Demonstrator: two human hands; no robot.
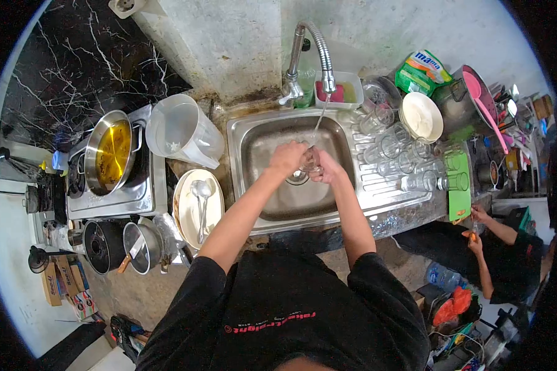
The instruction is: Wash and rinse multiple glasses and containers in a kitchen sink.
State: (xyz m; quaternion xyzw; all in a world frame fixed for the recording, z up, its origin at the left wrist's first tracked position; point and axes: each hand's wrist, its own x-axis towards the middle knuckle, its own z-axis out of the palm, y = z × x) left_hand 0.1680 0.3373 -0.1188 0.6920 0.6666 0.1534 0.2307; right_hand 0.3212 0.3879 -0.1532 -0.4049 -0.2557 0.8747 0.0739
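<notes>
Over the stainless steel sink (278, 204), a clear drinking glass (310, 159) is between my two hands. My left hand (288, 156) grips it from the left, its fingers partly hidden behind the glass. On the other side, my right hand (327, 168) has its fingers curled round the glass. A thin stream of water falls from the flexible metal faucet (326, 55) just behind my hands. The sink drain (297, 178) shows partly beneath them.
Several clear glasses (385, 148) crowd the ribbed drainboard, beside white bowls (421, 116). Left of the sink stand a plastic pitcher (181, 130), plates with spoons (198, 204), and a pan of oil (113, 150) on the stove. At right, another person's hands (477, 227) hold something orange near a green cutting board (459, 197).
</notes>
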